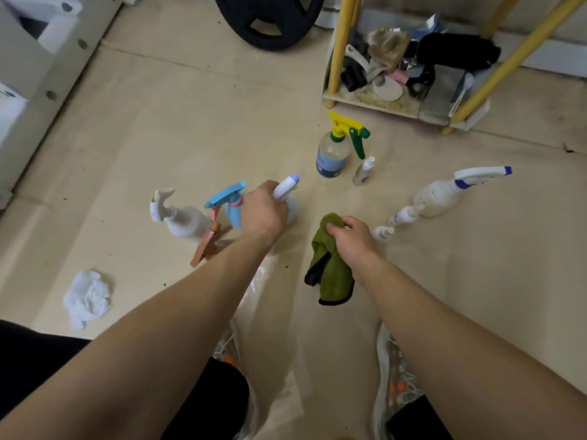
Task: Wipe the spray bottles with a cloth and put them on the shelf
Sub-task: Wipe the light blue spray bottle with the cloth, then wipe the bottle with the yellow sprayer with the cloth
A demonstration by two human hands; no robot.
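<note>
My left hand (263,211) grips the white spray head of a pale bottle (286,187) standing on the floor; the bottle's body is mostly hidden behind the hand. My right hand (351,238) holds a green cloth (330,265) that hangs down just to the right of it. A blue bottle with a blue trigger (232,204), a white bottle (181,217) and a brown bottle (209,242) stand at the left. A clear bottle with a yellow and green trigger (336,147) and a small pump bottle (363,171) stand farther away. A large white bottle (444,192) and two small white bottles (403,214) are at the right.
A low shelf with yellow legs (336,49) stands at the back right, its bottom tray full of clutter. A black weight plate (270,20) leans at the back. A crumpled white tissue (87,296) lies at the left, white furniture (31,58) beyond it. Plastic sheeting (276,328) covers the near floor.
</note>
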